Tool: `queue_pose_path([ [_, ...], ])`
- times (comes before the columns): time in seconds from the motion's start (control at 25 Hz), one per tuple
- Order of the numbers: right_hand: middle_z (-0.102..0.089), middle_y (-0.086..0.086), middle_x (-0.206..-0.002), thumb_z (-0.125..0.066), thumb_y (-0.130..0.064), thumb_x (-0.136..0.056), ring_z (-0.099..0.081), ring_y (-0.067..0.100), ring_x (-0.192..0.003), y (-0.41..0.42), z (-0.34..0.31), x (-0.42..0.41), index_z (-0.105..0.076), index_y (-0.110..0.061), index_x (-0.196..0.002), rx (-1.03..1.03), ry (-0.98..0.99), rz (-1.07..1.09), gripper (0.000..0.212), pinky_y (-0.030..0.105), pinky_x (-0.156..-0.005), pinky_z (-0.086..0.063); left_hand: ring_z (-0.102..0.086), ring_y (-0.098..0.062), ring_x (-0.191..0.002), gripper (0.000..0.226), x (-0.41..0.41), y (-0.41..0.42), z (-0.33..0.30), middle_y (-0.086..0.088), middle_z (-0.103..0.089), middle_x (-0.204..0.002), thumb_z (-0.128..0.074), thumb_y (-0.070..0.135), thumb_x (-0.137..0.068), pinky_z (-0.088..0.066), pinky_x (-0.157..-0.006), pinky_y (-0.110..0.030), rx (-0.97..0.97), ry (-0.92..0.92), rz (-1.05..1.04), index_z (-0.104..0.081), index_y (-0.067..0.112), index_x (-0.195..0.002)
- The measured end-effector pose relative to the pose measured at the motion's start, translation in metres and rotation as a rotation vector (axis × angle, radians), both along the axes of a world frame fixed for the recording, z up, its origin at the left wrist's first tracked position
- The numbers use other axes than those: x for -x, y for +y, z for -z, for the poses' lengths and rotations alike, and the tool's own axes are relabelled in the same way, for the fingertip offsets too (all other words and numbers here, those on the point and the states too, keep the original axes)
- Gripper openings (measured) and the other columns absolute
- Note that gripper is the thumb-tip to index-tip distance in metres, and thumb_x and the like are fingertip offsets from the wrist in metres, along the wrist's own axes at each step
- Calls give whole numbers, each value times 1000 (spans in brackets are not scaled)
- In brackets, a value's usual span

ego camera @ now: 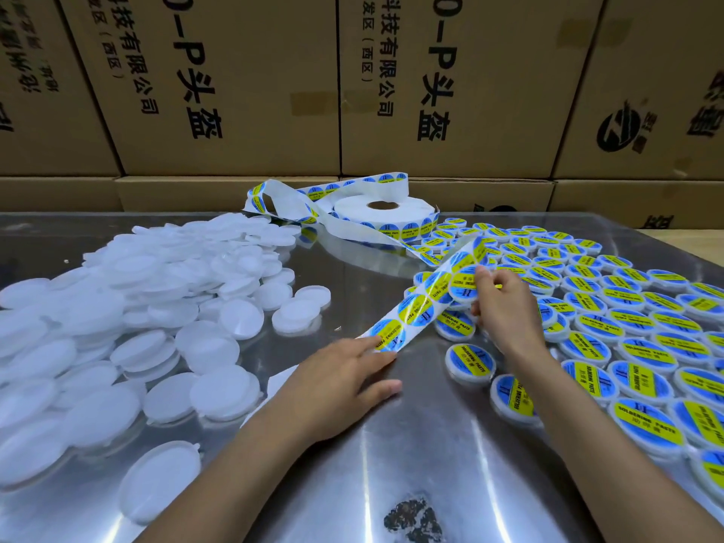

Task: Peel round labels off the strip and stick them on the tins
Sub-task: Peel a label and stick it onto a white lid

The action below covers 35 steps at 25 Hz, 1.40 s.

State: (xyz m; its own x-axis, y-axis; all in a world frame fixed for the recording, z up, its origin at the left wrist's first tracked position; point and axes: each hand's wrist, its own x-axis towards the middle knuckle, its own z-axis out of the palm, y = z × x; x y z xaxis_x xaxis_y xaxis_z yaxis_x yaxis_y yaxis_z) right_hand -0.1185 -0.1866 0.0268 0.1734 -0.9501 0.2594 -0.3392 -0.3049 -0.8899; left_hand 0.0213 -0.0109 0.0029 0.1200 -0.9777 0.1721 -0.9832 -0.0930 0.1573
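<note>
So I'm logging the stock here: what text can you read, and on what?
"SOLDERING PASTE": labelled tins, on the yellow band.
"有限公司", "(西区)": cardboard boxes, printed sideways.
"头盔": same boxes, large print.
Strip labels and small characters on tin labels: too blurred to read.

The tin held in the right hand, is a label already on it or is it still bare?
Labelled: the tin gripped by the right hand shows a blue and yellow label on top.
</note>
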Motion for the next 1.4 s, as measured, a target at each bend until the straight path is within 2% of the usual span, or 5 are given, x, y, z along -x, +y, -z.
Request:
queue_pose_path([
  [0.16,-67,10,-91,-39,-36,-96,-58,34,-89,-6,1,7,-54,-14,-98,29,188,122,27,37,-70,-39,-51,-21,-106,52,12,3,-15,2,-51,-116,-30,66,-90,-35,-64,-30,-45,-240,-212,-57,25,-110],
  [0.44,-49,19,-127,-50,-31,-95,-50,40,-112,-4,4,18,-46,-7,-128,150,636,198,41,40,-72,-36,-58,-23,-86,61,30,5,-17,1,-56,-94,-23,65,-91,-22,-52,-31,16,-370,-112,-62,19,-87],
  [0.72,-61,-11,-78,-64,-22,-85,-52,9,-79,38,-6,-13,-67,-28,-89,511,382,-422,9,31,-71,-44,-57,-14,-97,43,21,6,-10,10,-58,-108,-38,60,-90,-41,-64,-28,73,-137,13,-64,30,-105],
  [1.08,-55,-18,-90,-71,-36,-81,-53,6,-92,41,16,-24,-63,-29,-117,311,588,-726,38,23,-82,-42,-60,-13,-90,21,-5,3,-11,8,-67,-97,-55,28,-86,-50,-75,-36,242,234,-136,-72,28,-98],
  [1.4,-49,-10,-125,-66,-45,-83,-34,12,-121,45,23,-26,-53,-35,-130,320,634,-736,51,29,-104,-31,-40,-20,-128,49,-37,3,2,-1,-45,-141,-44,35,-94,-36,-98,-33,140,-35,-401,-40,16,-139],
])
